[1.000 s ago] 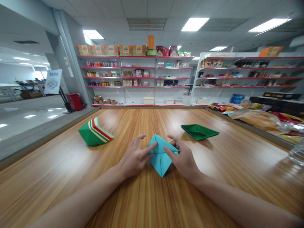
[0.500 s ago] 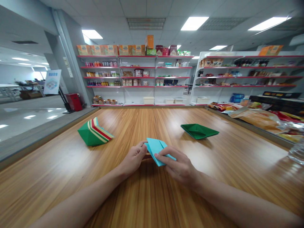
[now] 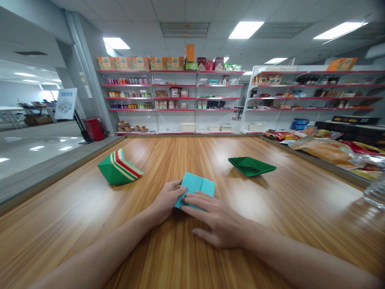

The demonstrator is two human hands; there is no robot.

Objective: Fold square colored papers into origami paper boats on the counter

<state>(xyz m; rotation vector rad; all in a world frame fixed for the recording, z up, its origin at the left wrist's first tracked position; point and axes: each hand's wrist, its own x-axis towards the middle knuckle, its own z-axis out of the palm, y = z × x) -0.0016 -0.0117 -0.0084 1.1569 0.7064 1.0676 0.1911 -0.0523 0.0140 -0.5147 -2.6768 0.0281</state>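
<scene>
A light-blue folded paper (image 3: 192,184) is between my hands, low over the middle of the wooden table (image 3: 168,257). A crease line runs across its upper face. My left hand (image 3: 166,202) grips its left edge, thumb on top and fingers behind. Across the lower part of the paper lie the stretched-out fingers of my right hand (image 3: 218,218), its thumb held apart below. To the left stands a bundle of folded papers (image 3: 120,168), green outside with cream, red and blue layers. A green folded paper boat shape (image 3: 251,166) rests to the right.
Clear plastic (image 3: 375,194) stands at the right edge. Beyond the table's right border lie snack bags (image 3: 325,150). Shelves of goods (image 3: 174,96) line the back, with a sign board (image 3: 65,103) and a red box (image 3: 93,128) at left.
The light-blue paper has turned so its face lies flatter towards me and shifted slightly left. My right hand has let go of its right edge and spread its fingers over it.
</scene>
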